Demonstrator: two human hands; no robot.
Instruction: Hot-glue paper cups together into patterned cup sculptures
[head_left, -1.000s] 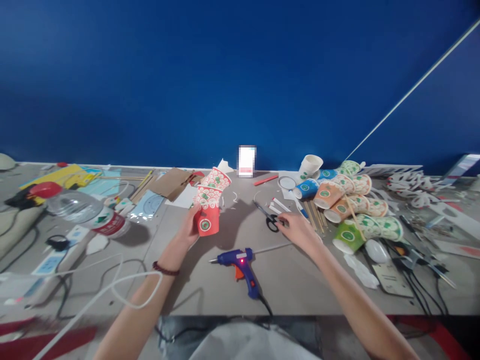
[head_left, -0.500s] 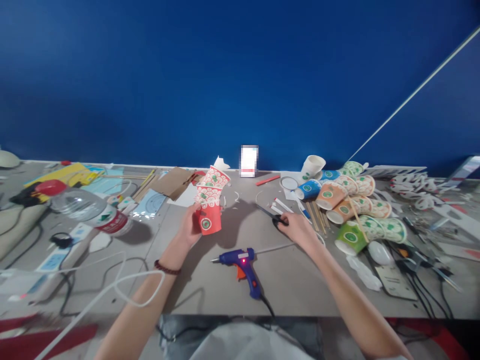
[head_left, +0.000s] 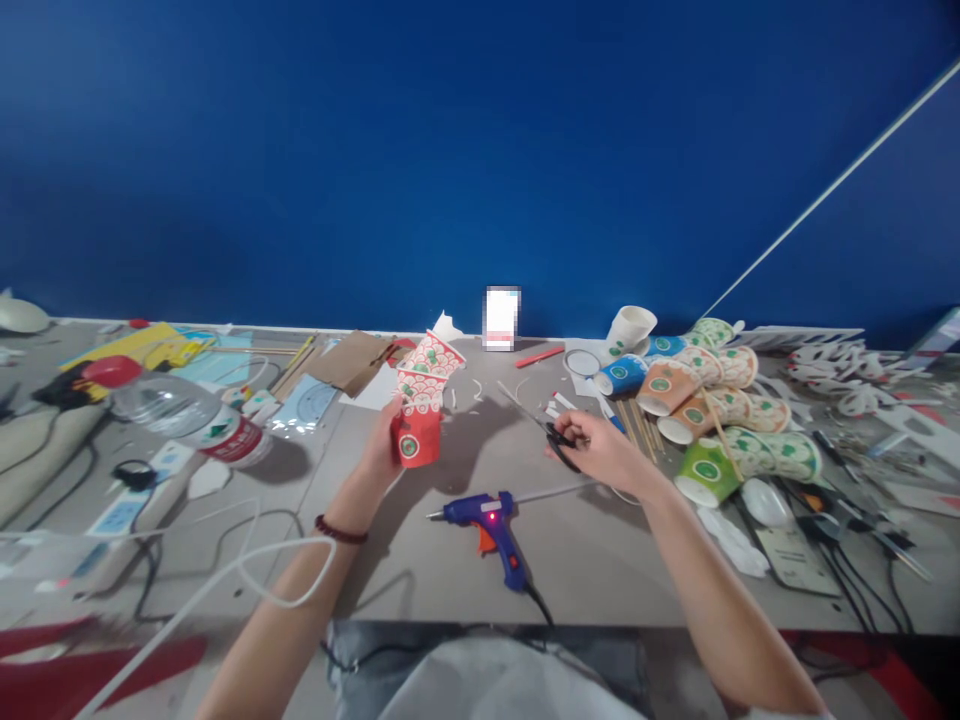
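Note:
My left hand point(head_left: 384, 440) is wrapped round a red paper cup point(head_left: 420, 436) with a green round logo. Above that cup, a red-and-white patterned cup part flares out, tilted to the right; how the two join I cannot tell. Black-handled scissors point(head_left: 556, 438) are in my right hand point(head_left: 600, 448), raised a little off the table, blades pointing away and to the left. My fingers close around the handles. Below and between both hands lies a blue glue gun point(head_left: 487, 512) with a lit red light, an orange trigger and a glue stick in its back.
Several coloured paper cups point(head_left: 709, 472) lie stacked at the right beside wooden sticks point(head_left: 639, 425). To the left are a plastic bottle point(head_left: 202, 415), a power strip point(head_left: 139, 500) and looping white cable point(head_left: 251, 575). A blurred phone screen point(head_left: 502, 318) stands against the blue wall.
My right hand has picked the scissors up from the table and turned the handles toward itself. My left hand keeps the red cup nearly in place.

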